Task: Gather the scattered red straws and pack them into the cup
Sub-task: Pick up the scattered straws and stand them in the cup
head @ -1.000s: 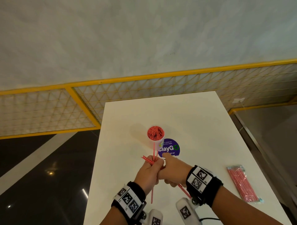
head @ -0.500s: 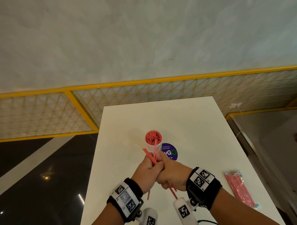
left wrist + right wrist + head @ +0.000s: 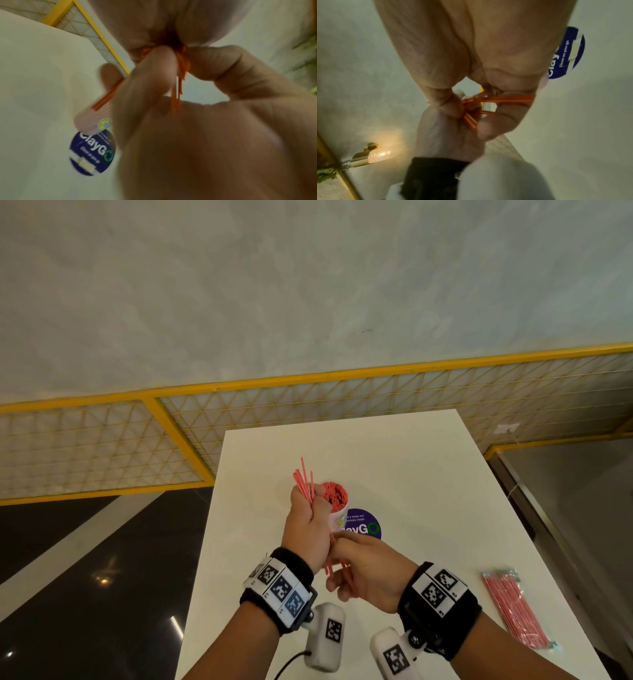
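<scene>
The straws (image 3: 305,484) now stand upright in a small bunch, lifted off the bench (image 3: 428,474) since a second ago, when they lay fanned low in front of the cup (image 3: 337,505). The left hand (image 3: 308,529) has its grip closed round their middle, tips level with the cup's packed mouth, just left of it. The right hand (image 3: 370,573), nearer, pinches their lower ends, squaring them. To my eye they are ready to drop in. A wrapped pack (image 3: 517,611) lies far right.
</scene>
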`<control>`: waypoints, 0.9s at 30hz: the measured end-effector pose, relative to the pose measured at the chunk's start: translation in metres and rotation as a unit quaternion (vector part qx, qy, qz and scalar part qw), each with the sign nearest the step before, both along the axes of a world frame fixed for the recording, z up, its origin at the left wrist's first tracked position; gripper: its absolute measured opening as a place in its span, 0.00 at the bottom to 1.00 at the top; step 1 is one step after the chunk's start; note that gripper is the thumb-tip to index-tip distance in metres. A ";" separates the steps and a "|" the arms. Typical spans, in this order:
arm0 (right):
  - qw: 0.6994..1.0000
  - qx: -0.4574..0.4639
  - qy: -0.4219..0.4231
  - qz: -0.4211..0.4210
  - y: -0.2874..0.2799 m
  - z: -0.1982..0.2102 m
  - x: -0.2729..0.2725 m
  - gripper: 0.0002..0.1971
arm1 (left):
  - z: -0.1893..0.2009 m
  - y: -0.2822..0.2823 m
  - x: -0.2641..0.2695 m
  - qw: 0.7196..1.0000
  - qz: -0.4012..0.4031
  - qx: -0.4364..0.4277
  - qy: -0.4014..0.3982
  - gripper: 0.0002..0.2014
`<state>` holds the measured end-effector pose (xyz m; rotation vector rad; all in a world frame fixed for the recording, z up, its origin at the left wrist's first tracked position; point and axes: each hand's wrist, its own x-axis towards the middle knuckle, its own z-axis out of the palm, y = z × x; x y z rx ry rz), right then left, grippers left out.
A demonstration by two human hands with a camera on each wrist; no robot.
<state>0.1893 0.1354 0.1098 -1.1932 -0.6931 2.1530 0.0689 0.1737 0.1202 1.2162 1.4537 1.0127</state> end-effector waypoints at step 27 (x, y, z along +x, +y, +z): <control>0.928 0.267 -0.251 0.071 0.014 0.027 -0.009 0.10 | 0.039 -0.014 0.010 0.983 -0.033 0.159 -0.086 0.06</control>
